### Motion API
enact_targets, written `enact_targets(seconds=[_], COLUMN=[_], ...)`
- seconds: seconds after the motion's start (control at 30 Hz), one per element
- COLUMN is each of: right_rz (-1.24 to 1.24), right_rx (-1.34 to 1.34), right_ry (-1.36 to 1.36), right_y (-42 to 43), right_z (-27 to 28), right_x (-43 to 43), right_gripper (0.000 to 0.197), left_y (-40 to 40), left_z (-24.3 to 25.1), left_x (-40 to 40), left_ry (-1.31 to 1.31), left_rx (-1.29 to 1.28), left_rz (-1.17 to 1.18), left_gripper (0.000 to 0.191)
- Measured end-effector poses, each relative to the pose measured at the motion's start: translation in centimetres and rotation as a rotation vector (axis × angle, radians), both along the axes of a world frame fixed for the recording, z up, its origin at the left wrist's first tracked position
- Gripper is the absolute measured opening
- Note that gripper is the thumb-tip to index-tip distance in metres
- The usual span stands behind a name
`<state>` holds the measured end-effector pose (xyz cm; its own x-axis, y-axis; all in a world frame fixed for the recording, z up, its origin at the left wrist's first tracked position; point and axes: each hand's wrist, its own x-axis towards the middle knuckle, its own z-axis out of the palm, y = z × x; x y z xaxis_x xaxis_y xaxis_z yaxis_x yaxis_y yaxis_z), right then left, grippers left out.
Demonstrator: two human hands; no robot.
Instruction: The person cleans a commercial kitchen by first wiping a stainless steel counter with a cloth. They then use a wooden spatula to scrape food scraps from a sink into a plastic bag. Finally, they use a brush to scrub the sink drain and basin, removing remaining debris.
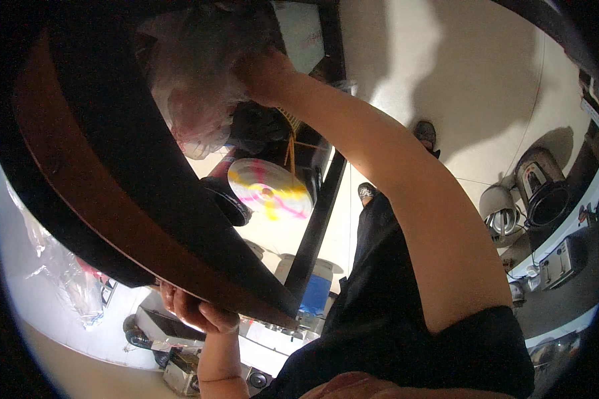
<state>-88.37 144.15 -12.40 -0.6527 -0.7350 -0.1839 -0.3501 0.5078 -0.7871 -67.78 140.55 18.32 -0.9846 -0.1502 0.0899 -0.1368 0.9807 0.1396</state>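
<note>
My left hand (199, 309) is at the lower left, its fingers curled over the edge of a large dark panel (145, 209) with a brown band. My right arm reaches across to the upper left, where my right hand (262, 75) lies in deep shadow against a crumpled translucent plastic bag (199, 114); its fingers are hidden, so its grip is unclear. Below the bag lies a round whitish disc (269, 189) with pink and yellow streaks. A yellowish woven item (292, 119) sits beside my right forearm, and a dark cylindrical object (229, 199) is left of the disc.
A dark straight bar (317, 229) runs beside the disc. A blue container (317, 294) stands near its lower end. On the right are a metal kettle (499, 209) and a dark rounded appliance (544, 189). Clear plastic wrap (65, 269) lies on a white surface at left. My feet are on the pale floor.
</note>
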Motion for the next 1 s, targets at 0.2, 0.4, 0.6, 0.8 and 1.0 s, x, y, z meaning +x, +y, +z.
enact_targets(seconds=[0.2,0.4,0.6,0.8,1.0], right_rz=[-0.274,-0.391,-0.399,-0.335,-0.136], right_rx=[-0.098,-0.161,-0.294,-0.493,-0.780], right_ry=[0.098,0.047,0.033,-0.084,-0.413], right_y=[-2.9,-5.0,-4.1,-3.2,-1.0], right_z=[0.9,-1.3,0.7,6.3,12.0], right_x=[-3.7,-5.3,-3.2,-0.3,1.4], right_gripper=[0.034,0.033,0.032,0.031,0.030], left_y=[-1.4,-2.8,-1.1,0.1,0.9], left_z=[0.5,0.9,0.1,-0.3,-0.9], left_x=[1.7,4.2,1.1,-0.3,-1.4], left_ry=[-0.002,0.016,-0.006,0.045,0.053], left_rx=[-0.103,-0.246,-0.405,0.051,0.036], left_rz=[-0.085,-0.138,-0.248,0.022,0.006], left_gripper=[0.043,0.040,0.039,0.040,0.038])
